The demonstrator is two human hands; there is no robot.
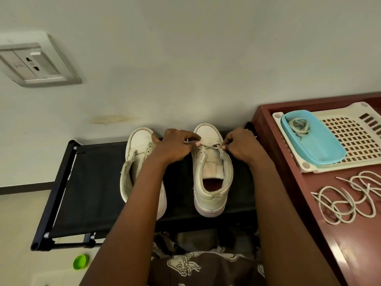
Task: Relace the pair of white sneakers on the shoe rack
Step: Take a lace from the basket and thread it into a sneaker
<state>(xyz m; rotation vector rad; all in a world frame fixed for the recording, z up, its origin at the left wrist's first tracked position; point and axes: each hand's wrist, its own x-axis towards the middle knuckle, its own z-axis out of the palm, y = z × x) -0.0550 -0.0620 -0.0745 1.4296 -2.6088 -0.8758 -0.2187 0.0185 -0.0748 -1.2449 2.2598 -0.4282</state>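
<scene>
Both engaged: left hand and right hand pinch a pale flat lace at the toe-end eyelets of one white high-top sneaker. First row, seemingly. Next: even ends.

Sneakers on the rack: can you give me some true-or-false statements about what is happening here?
1. The left hand and right hand pinch a lace on the sneaker nearer the table. True.
2. The blue tub is empty. False: a coiled lace lies in it.
3. A loose lace lies on the red-brown table. True.
4. The other sneaker stands on the floor. False: it stands on the black shoe rack.
</scene>
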